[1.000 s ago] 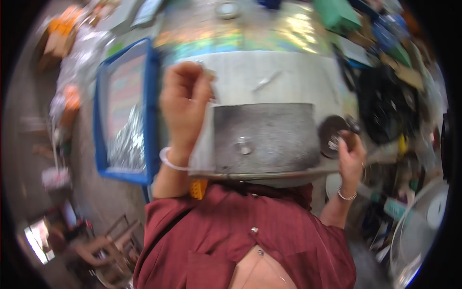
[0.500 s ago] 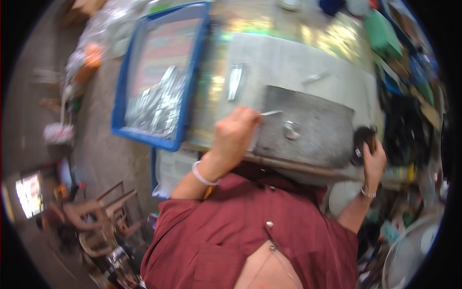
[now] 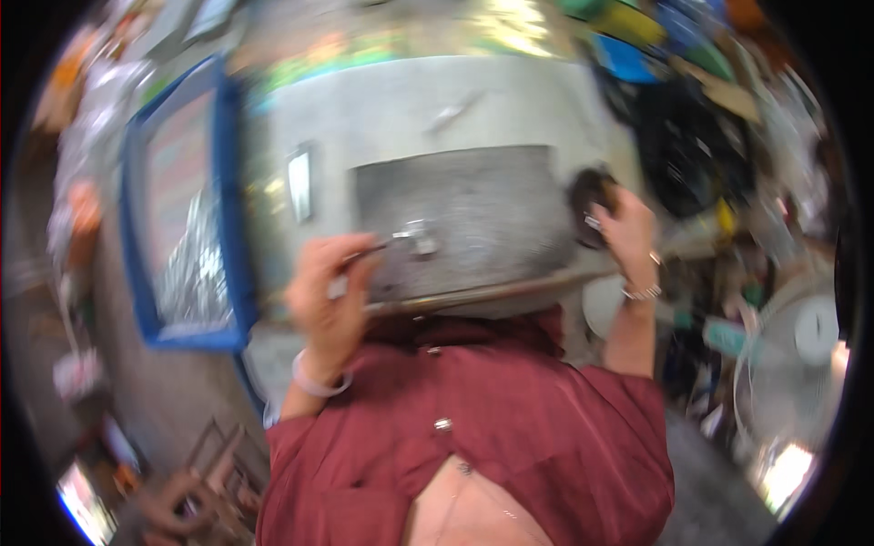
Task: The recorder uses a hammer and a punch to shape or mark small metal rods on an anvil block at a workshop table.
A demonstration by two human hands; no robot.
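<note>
My left hand (image 3: 332, 287) is closed around a thin tool, its light tip (image 3: 399, 236) pointing at a small shiny metal piece (image 3: 423, 242). That piece lies on a dark grey metal plate (image 3: 487, 205) near the table edge. My right hand (image 3: 630, 232) grips a dark, rounded object (image 3: 590, 205) just right of the plate; blur hides its exact kind. Beyond my left hand lies a narrow silvery strip-like piece (image 3: 300, 185) on the pale sheet (image 3: 364, 100). Another slim light item (image 3: 455, 111) rests beyond the plate.
At the left stands a blue tray (image 3: 232, 227) with many silvery metal pieces (image 3: 196, 278). Black bags (image 3: 696, 150) and mixed clutter crowd the right side. A round fan-like cage (image 3: 787, 364) is at lower right, and wooden furniture (image 3: 187, 496) at lower left.
The view has swung, so table and tray appear farther left. My left hand has come lower beside the plate, the tool tip nearer the small metal piece. My right hand still grips the dark object.
</note>
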